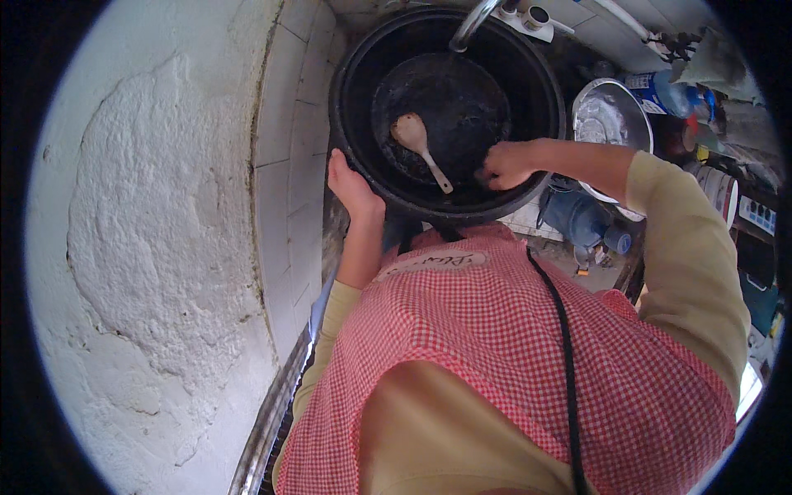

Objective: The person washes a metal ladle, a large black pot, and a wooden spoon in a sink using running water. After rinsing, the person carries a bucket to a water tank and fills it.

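A large round black basin (pixel 346 68) stands before me, with dark, wet-looking contents in its bottom. My left hand (pixel 356 189) holds the basin's near left side, pressed against the outside below the rim. Inside, toward the near right wall, is my right hand (pixel 510 166), its fingers curled and blurred; whatever they may hold is hidden. A pale rice paddle (pixel 411 131) with brownish stains lies in the basin left of my right hand, its handle pointing toward me. Over the far side hangs a metal faucet spout (pixel 459 41).
Right of the basin is a shiny metal bowl (pixel 609 117), partly behind my right forearm. A large plastic water bottle (pixel 578 219) lies below it, and another bottle (pixel 668 93) sits farther back. A white wall (pixel 167 204) with tiles (pixel 288 124) closes off the left.
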`<state>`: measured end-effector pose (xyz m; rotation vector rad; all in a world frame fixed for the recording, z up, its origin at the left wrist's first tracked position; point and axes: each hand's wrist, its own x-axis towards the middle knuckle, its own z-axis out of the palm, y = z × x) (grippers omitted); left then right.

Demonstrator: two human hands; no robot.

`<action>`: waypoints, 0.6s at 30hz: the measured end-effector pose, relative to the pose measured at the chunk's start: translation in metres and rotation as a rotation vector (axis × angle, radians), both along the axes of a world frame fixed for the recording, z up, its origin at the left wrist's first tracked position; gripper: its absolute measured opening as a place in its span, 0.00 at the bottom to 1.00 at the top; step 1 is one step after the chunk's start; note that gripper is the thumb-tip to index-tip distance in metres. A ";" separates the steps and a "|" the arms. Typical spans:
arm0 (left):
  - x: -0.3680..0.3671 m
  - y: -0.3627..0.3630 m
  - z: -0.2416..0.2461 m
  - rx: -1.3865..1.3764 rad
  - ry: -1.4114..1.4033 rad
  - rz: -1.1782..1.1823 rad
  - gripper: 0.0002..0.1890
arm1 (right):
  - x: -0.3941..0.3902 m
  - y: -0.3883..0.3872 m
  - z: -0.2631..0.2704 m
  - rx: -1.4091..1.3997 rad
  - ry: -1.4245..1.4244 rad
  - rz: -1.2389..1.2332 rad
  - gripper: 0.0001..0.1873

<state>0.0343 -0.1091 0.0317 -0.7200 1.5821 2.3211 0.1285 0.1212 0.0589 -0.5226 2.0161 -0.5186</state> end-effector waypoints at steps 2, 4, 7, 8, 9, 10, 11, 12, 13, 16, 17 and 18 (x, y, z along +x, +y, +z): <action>-0.002 0.002 -0.003 0.000 -0.027 0.027 0.15 | -0.014 -0.024 -0.014 -0.428 0.163 -0.029 0.17; -0.002 -0.001 -0.009 0.005 -0.003 0.017 0.15 | -0.024 -0.065 -0.026 -0.608 0.376 -0.272 0.16; -0.008 -0.009 -0.021 0.059 0.056 -0.073 0.17 | -0.044 -0.113 -0.033 -0.609 0.589 -0.644 0.15; -0.011 -0.011 -0.024 0.087 0.023 -0.100 0.17 | -0.041 -0.123 -0.029 -0.514 0.645 -0.657 0.14; -0.015 -0.013 -0.027 0.084 -0.079 -0.096 0.18 | -0.033 -0.128 -0.021 -0.456 0.751 -0.677 0.14; -0.022 -0.013 -0.029 -0.025 -0.100 -0.131 0.18 | -0.021 -0.127 -0.012 -0.428 0.755 -0.670 0.13; -0.021 -0.010 -0.031 0.069 -0.072 -0.108 0.18 | -0.004 -0.122 -0.002 -0.404 0.773 -0.655 0.12; -0.022 -0.010 -0.031 0.124 -0.099 -0.070 0.18 | 0.015 -0.112 0.007 -0.326 0.746 -0.633 0.11; -0.021 -0.008 -0.030 0.192 -0.129 -0.039 0.18 | 0.032 -0.096 0.015 -0.235 0.724 -0.604 0.11; -0.021 -0.006 -0.025 0.166 -0.121 -0.062 0.19 | 0.073 -0.026 0.035 0.008 0.541 -0.407 0.11; -0.020 -0.005 -0.023 0.176 -0.118 -0.071 0.20 | 0.077 0.003 0.037 0.021 0.583 -0.357 0.12; -0.020 -0.005 -0.022 0.112 -0.100 -0.072 0.20 | 0.074 0.032 0.036 0.091 0.646 -0.301 0.12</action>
